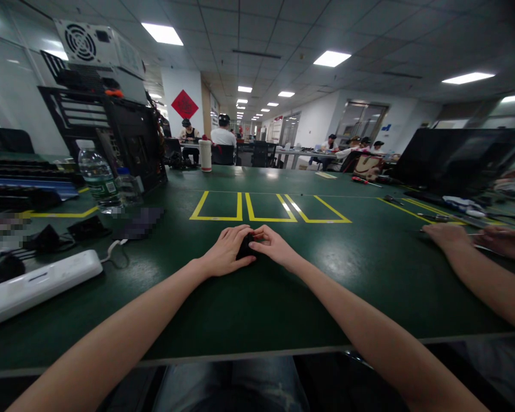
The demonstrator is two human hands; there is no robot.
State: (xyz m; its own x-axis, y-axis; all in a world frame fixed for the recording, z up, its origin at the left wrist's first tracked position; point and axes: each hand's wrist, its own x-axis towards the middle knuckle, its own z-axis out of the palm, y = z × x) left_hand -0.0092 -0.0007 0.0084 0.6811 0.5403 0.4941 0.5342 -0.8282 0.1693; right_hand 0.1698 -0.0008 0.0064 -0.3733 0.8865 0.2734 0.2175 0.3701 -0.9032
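At a glossy, dark green tabletop (249,320), your bare left hand (226,250) and right hand (274,246) close around a small black object (244,249), mostly hidden, nearer you than three yellow tape outlines (271,220); light, even pressure from both sides should steady it.

Green tabletop (249,320) bearing yellow tape outlines (272,220), white power strip (43,286), water bottle (96,178)

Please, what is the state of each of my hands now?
Left hand: partly curled around a small black object, mostly hidden; whether closed, cannot be told.
Right hand: curled at the same object's other side; whether closed, cannot be told.
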